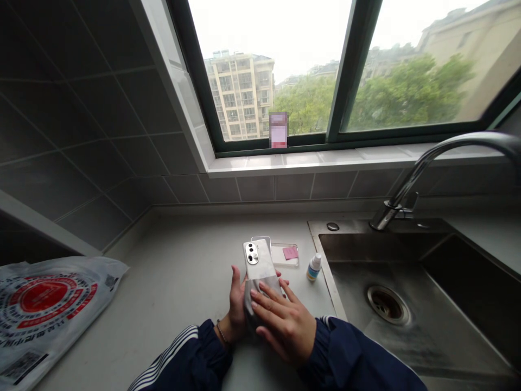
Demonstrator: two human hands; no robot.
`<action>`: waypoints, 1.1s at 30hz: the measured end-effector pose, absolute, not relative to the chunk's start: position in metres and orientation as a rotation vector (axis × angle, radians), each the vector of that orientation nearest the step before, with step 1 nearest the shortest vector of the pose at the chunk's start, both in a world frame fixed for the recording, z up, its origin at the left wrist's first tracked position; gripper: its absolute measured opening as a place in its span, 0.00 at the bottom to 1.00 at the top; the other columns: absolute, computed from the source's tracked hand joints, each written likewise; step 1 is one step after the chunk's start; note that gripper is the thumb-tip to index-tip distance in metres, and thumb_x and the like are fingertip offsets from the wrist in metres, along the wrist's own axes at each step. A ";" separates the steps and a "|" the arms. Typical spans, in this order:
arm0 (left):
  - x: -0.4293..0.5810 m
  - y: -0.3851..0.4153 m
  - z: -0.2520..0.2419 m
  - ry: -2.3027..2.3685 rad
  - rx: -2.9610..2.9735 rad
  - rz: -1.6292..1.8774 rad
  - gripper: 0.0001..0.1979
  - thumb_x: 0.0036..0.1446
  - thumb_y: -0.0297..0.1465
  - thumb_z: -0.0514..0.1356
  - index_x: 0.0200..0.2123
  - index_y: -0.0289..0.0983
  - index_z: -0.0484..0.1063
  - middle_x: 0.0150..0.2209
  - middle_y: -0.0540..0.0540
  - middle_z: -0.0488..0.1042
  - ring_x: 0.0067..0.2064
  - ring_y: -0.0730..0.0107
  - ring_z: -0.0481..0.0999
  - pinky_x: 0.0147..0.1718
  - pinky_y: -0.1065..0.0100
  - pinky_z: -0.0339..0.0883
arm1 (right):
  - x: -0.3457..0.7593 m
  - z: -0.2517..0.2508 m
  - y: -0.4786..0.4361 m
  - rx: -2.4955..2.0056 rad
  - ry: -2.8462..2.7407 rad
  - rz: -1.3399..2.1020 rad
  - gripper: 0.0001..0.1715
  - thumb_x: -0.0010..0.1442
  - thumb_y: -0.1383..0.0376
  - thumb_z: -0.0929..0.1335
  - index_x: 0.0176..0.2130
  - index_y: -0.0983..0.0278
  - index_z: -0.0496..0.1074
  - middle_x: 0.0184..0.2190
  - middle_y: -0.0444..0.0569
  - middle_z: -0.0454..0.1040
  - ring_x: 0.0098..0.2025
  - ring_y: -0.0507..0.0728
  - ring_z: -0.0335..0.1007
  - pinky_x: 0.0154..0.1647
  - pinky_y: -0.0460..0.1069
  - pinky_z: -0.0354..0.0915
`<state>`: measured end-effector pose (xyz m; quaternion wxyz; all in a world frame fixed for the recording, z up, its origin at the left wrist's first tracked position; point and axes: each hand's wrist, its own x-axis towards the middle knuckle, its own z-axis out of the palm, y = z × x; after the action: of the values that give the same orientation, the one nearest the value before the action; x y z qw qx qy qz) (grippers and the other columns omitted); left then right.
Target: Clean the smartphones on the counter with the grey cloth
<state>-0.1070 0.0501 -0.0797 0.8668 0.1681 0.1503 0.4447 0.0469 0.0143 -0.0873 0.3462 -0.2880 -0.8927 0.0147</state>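
Observation:
My left hand (236, 305) is closed around a silvery-white smartphone (264, 265) from below and the left, its thumb raised beside the edge. The phone's back faces up, with a round camera block at the upper left. Over its lower half lies a grey cloth (254, 284). My right hand (287, 321) holds this cloth against the phone, with its fingers laid across it; the thumb is mostly hidden. Behind the phone, on the counter, are a clear phone case (293, 264) with a pink slip (290, 253) and a flat, pale-rimmed object (266, 239), partly covered.
To the right of the case stands a small white-capped bottle (313, 267), close to the steel sink (325, 282). A curved faucet (411, 179) rises behind the basin. A printed plastic bag (52, 309) lies on the counter (175, 260) at far left. A window is ahead.

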 end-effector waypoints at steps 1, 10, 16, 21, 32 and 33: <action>-0.108 0.050 -0.081 0.321 0.347 0.939 0.47 0.57 0.61 0.42 0.61 0.27 0.63 0.54 0.27 0.73 0.57 0.40 0.71 0.61 0.45 0.53 | 0.047 -0.088 0.015 -0.728 -2.292 0.020 0.20 0.68 0.61 0.63 0.57 0.65 0.69 0.62 0.48 0.66 0.68 0.60 0.52 0.72 0.62 0.35; -0.106 0.051 -0.078 0.277 0.352 0.980 0.47 0.57 0.62 0.42 0.62 0.27 0.62 0.56 0.25 0.71 0.58 0.39 0.70 0.61 0.44 0.53 | 0.057 -0.099 0.025 -0.628 -2.345 -0.102 0.18 0.71 0.66 0.60 0.56 0.64 0.70 0.60 0.48 0.68 0.68 0.59 0.52 0.71 0.62 0.41; -0.105 0.049 -0.081 0.229 0.396 0.863 0.49 0.55 0.63 0.43 0.61 0.26 0.63 0.56 0.25 0.70 0.60 0.38 0.68 0.62 0.45 0.51 | 0.051 -0.095 0.021 -0.710 -2.371 -0.057 0.20 0.69 0.63 0.62 0.58 0.64 0.68 0.63 0.48 0.64 0.69 0.62 0.50 0.71 0.64 0.42; -0.103 0.046 -0.083 0.231 0.406 0.882 0.46 0.57 0.61 0.44 0.60 0.27 0.64 0.55 0.27 0.72 0.61 0.41 0.67 0.64 0.47 0.48 | 0.049 -0.086 0.015 -0.830 -2.436 0.021 0.28 0.68 0.59 0.63 0.64 0.66 0.61 0.68 0.50 0.55 0.71 0.64 0.42 0.70 0.66 0.38; -0.101 0.038 -0.102 0.317 0.530 0.919 0.34 0.56 0.56 0.56 0.55 0.36 0.73 0.59 0.39 0.71 0.69 0.53 0.51 0.69 0.56 0.31 | 0.054 -0.085 0.017 -0.976 -2.478 -0.055 0.41 0.70 0.50 0.57 0.70 0.71 0.43 0.71 0.55 0.41 0.72 0.71 0.32 0.69 0.69 0.38; -0.101 0.038 -0.107 0.337 0.552 0.932 0.35 0.56 0.56 0.56 0.56 0.36 0.72 0.61 0.40 0.69 0.70 0.55 0.48 0.69 0.57 0.29 | 0.055 -0.085 0.017 -0.988 -2.467 -0.067 0.41 0.70 0.50 0.57 0.70 0.71 0.43 0.71 0.55 0.41 0.72 0.72 0.32 0.69 0.69 0.37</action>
<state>-0.1013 0.0383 -0.1066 0.8433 0.2615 0.1598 0.4415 0.0549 0.0172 -0.0852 0.2395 -0.3609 -0.9010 -0.0245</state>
